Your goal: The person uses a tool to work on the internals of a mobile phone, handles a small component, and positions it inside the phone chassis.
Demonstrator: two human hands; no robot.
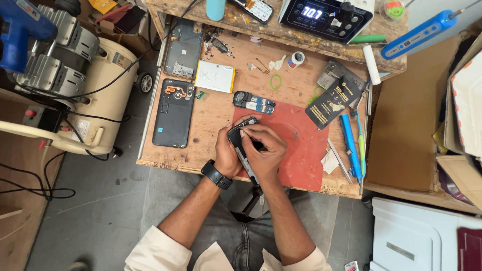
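Note:
My left hand (227,153), with a black watch on its wrist, grips a small dark phone body (240,135) from the left side. My right hand (264,149) covers the phone's lower part, fingers pressed onto its face. Both hands hover over the red mat (301,150) at the front of the wooden workbench (216,115). A small phone circuit board (254,103) lies just beyond the hands. The part of the phone under my right palm is hidden.
Two dark phone back covers (173,113), (183,50) and a white battery (215,76) lie on the left of the bench. A black packet (334,100), blue tools (351,145) and tweezers sit right. A compressor (75,75) stands left; a digital station (321,15) sits on the shelf.

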